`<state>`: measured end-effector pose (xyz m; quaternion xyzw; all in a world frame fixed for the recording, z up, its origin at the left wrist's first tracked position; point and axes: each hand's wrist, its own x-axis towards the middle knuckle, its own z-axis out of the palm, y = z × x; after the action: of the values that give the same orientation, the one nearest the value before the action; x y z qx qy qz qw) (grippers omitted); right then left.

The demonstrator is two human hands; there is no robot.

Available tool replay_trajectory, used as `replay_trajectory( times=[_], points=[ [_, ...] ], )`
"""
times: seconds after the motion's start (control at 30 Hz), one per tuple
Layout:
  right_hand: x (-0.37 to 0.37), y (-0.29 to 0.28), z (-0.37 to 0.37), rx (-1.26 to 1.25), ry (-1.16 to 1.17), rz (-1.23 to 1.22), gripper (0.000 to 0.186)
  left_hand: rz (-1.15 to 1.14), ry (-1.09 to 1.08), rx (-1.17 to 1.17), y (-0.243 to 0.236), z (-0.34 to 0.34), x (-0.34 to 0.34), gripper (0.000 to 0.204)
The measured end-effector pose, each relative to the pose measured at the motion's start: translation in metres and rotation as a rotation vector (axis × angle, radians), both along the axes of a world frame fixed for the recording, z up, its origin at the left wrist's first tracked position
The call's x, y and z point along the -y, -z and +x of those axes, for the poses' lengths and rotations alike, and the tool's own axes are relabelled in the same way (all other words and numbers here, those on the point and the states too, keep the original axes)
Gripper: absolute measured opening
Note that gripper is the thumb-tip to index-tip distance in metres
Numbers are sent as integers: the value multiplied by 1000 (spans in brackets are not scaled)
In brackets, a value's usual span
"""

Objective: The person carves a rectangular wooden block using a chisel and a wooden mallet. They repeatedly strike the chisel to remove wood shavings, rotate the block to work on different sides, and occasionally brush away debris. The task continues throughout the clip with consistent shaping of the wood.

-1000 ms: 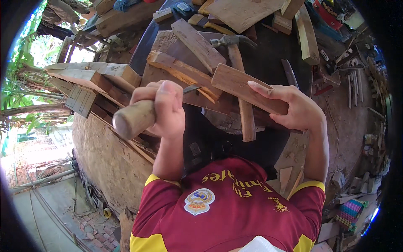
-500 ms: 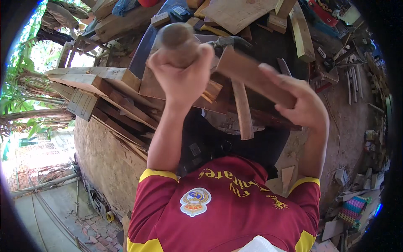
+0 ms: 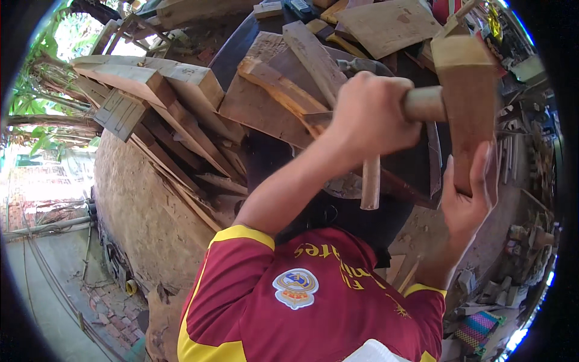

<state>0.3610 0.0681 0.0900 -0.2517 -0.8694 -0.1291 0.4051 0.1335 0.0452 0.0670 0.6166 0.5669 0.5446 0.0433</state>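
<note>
My left hand (image 3: 375, 114) is closed around a round wooden stick (image 3: 426, 104), its end up against the side of a brown wooden block (image 3: 465, 114). Whether the two touch or only overlap in view is hard to tell. The block stands nearly upright on the right, with a paler upper end. My right hand (image 3: 469, 202) grips its lower part, thumb on one side and fingers along the other. Behind my left hand lies a hammer (image 3: 371, 184), handle toward me; my hand hides part of it.
A low dark worktable bears a grey wooden bar (image 3: 315, 60), a rough-edged brown strip (image 3: 278, 89), a flat board (image 3: 391, 25) and a yellow-handled tool (image 3: 347, 44). Long planks (image 3: 181, 120) lean at the left. A woven colourful mat (image 3: 479, 330) lies at lower right among scraps.
My left hand has swung rightward with the stick, from upper left to the block. My right hand has shifted right, and the block has turned from slanting to nearly upright.
</note>
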Motion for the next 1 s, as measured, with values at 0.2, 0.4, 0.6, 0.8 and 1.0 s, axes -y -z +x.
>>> replay_trajectory(
  times=[0.2, 0.4, 0.6, 0.8, 1.0],
  points=[
    [-2, -8, 26, -453, 229, -20, 79, -207, 8, -67, 14, 2, -3, 18],
    [27, 28, 35, -819, 146, -248, 102, -363, 316, -286, 0, 17, 38, 20],
    [56, 96, 45, -716, 416, -337, 105, -393, 599, -177, -15, -42, 98, 38],
    [76, 132, 55, -718, 407, -452, 99, -520, -46, -438, 7, -111, 62, 53],
    [76, 132, 56, -741, 420, -467, 100, -613, 5, -428, 29, -91, 58, 39]
  ],
)
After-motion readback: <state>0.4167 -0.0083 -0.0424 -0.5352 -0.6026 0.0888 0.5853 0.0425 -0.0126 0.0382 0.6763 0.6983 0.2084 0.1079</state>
